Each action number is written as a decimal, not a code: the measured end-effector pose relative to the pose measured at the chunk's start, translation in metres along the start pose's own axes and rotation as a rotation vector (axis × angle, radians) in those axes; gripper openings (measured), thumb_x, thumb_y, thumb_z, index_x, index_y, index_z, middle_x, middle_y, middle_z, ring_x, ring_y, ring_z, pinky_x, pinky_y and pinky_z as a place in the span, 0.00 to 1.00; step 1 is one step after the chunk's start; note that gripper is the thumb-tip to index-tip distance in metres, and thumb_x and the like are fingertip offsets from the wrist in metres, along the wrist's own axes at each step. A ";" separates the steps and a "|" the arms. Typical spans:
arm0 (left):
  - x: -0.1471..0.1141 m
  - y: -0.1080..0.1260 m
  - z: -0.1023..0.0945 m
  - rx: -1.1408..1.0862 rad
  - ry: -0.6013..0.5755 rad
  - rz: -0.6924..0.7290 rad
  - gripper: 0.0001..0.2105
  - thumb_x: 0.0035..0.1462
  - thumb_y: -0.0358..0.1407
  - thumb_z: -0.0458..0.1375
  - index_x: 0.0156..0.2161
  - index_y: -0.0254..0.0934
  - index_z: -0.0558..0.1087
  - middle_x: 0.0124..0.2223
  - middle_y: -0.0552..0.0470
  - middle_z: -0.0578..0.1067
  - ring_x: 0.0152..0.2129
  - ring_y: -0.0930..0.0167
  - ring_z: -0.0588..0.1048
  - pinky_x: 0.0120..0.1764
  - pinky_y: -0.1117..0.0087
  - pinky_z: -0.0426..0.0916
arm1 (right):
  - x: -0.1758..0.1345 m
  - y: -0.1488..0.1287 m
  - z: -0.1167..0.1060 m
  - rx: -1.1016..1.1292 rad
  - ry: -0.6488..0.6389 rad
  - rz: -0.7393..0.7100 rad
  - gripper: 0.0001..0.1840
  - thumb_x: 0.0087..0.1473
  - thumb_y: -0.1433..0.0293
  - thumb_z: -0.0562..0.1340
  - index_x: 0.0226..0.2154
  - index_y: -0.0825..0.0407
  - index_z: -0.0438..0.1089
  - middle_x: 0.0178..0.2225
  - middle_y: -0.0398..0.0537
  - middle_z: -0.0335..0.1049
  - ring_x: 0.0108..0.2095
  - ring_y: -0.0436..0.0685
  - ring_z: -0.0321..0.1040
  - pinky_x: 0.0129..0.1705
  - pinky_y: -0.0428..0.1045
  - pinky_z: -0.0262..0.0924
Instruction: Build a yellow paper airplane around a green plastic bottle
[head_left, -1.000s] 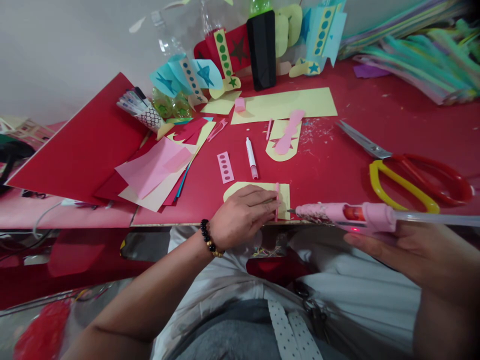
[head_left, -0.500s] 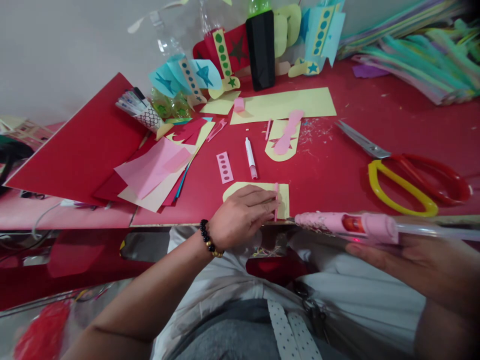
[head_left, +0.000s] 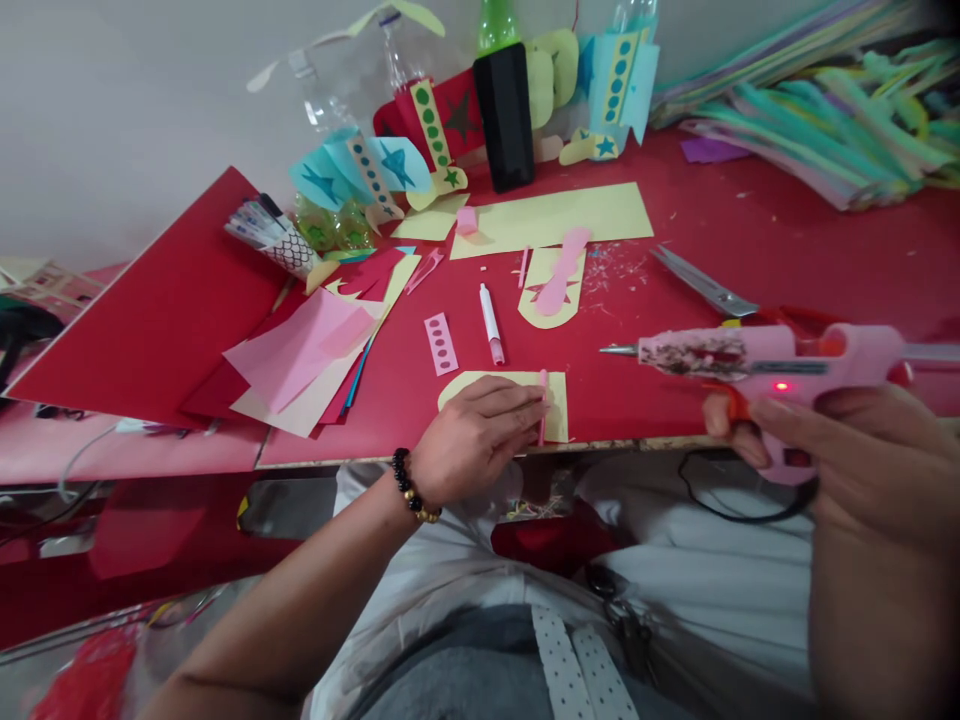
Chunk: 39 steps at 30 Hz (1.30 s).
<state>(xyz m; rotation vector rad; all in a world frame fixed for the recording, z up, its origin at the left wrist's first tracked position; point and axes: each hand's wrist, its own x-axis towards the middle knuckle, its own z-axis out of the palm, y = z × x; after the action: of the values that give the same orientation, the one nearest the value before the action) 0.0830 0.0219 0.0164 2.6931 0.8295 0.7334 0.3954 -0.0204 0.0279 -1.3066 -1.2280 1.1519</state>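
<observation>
My left hand point(head_left: 469, 435) lies flat with fingers stretched over a pale yellow paper piece point(head_left: 557, 412) at the table's front edge. Its fingertips touch a thin pink strip point(head_left: 543, 425) that lies across that paper. In my right hand point(head_left: 862, 455) is a pink hot glue gun point(head_left: 840, 362), its red light lit and a clear glue stick out the back. The gun's metal nozzle points left, above the table and apart from the paper. Beyond my left hand lie a marker point(head_left: 490, 322) and a pink card with dark dots point(head_left: 440, 344).
Scissors point(head_left: 709, 285) lie behind the glue gun, their handles partly hidden. Paper sheets point(head_left: 296, 345) and a pen cup point(head_left: 289, 250) stand to the left. Decorated bottles point(head_left: 405, 60) and a black phone point(head_left: 502, 115) are at the back, with colourful strips point(head_left: 825, 130) at the right.
My right hand has raised the glue gun and turned it, so its nozzle is now clear of the paper's corner. My left hand stays on the yellow paper. The view has shifted slightly.
</observation>
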 end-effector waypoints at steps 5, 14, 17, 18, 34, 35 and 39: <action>0.004 0.004 -0.003 0.016 -0.002 -0.009 0.14 0.63 0.35 0.57 0.53 0.39 0.72 0.53 0.48 0.77 0.48 0.68 0.75 0.54 0.60 0.68 | 0.008 0.003 0.010 0.144 -0.029 -0.012 0.10 0.52 0.64 0.66 0.24 0.50 0.74 0.25 0.45 0.72 0.19 0.47 0.61 0.20 0.46 0.54; 0.006 0.006 0.000 0.036 -0.024 -0.075 0.18 0.58 0.41 0.62 0.53 0.40 0.74 0.55 0.46 0.75 0.51 0.63 0.72 0.54 0.57 0.68 | 0.007 0.004 0.008 0.171 -0.069 -0.016 0.11 0.54 0.63 0.66 0.24 0.51 0.73 0.24 0.44 0.72 0.18 0.46 0.61 0.18 0.44 0.53; 0.007 0.006 0.001 0.024 -0.021 -0.076 0.18 0.58 0.41 0.62 0.53 0.40 0.74 0.54 0.46 0.76 0.50 0.64 0.73 0.53 0.57 0.68 | 0.008 0.005 0.009 0.171 -0.074 -0.021 0.10 0.54 0.64 0.65 0.26 0.51 0.73 0.26 0.45 0.72 0.18 0.46 0.61 0.18 0.44 0.53; 0.008 0.005 0.001 0.019 -0.018 -0.078 0.18 0.58 0.42 0.63 0.52 0.40 0.74 0.54 0.46 0.76 0.49 0.64 0.73 0.53 0.57 0.69 | 0.008 0.005 0.009 0.169 -0.076 -0.025 0.10 0.55 0.64 0.65 0.26 0.51 0.73 0.26 0.45 0.72 0.18 0.46 0.61 0.18 0.44 0.53; 0.013 0.004 0.003 -0.051 -0.007 -0.080 0.18 0.56 0.42 0.64 0.51 0.42 0.75 0.52 0.48 0.78 0.47 0.65 0.75 0.50 0.58 0.69 | 0.008 0.005 0.009 0.149 -0.082 -0.007 0.10 0.53 0.62 0.66 0.26 0.51 0.74 0.25 0.45 0.71 0.18 0.46 0.60 0.17 0.44 0.49; 0.014 0.004 0.004 -0.044 -0.001 -0.079 0.18 0.56 0.42 0.64 0.51 0.42 0.75 0.52 0.48 0.78 0.47 0.65 0.75 0.50 0.58 0.69 | 0.008 0.006 0.009 0.146 -0.081 -0.006 0.11 0.53 0.62 0.66 0.26 0.51 0.73 0.25 0.45 0.71 0.18 0.46 0.60 0.17 0.44 0.49; 0.014 0.003 0.005 -0.035 0.015 -0.072 0.17 0.56 0.43 0.64 0.50 0.42 0.76 0.51 0.49 0.78 0.46 0.64 0.74 0.49 0.57 0.70 | 0.009 0.007 0.009 0.147 -0.084 -0.021 0.11 0.54 0.63 0.65 0.25 0.51 0.73 0.24 0.44 0.71 0.18 0.46 0.60 0.16 0.43 0.49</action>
<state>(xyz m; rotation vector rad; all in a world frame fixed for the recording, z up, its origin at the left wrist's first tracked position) 0.0973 0.0267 0.0187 2.6153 0.9042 0.7460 0.3878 -0.0110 0.0204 -1.1437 -1.1907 1.2681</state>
